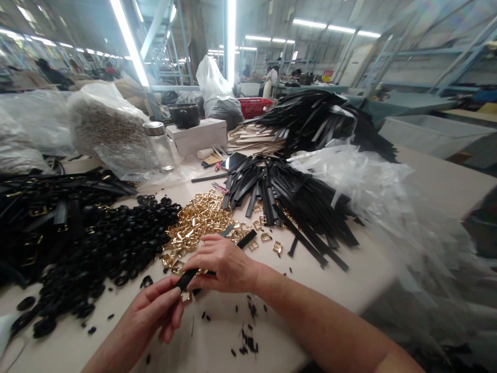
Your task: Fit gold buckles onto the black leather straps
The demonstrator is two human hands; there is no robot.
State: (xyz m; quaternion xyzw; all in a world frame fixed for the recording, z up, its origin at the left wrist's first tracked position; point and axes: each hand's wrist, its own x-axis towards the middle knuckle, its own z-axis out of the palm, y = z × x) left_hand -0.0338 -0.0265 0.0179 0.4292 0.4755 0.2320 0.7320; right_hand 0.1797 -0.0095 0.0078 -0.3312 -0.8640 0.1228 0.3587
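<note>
Between my two hands is a black strap (187,278), its end pinched by the thumb and fingers of my left hand (157,305). My right hand (223,263) grips the same strap a little farther along, fingers bent over it. A gold buckle (187,296) shows just below the strap, beside my left fingertips; whether it is threaded on cannot be made out. Behind my hands lies a heap of gold buckles (198,217), with a few loose ones to its right. A pile of small black loops (128,238) spreads to the left.
Black straps (267,181) fan out beyond the buckles. Clear plastic sheeting (373,181) drapes over the table's right side. A glass jar (159,147), a white box (200,135) and a phone (234,161) stand or lie farther back. Small black scraps (247,336) dot the near tabletop.
</note>
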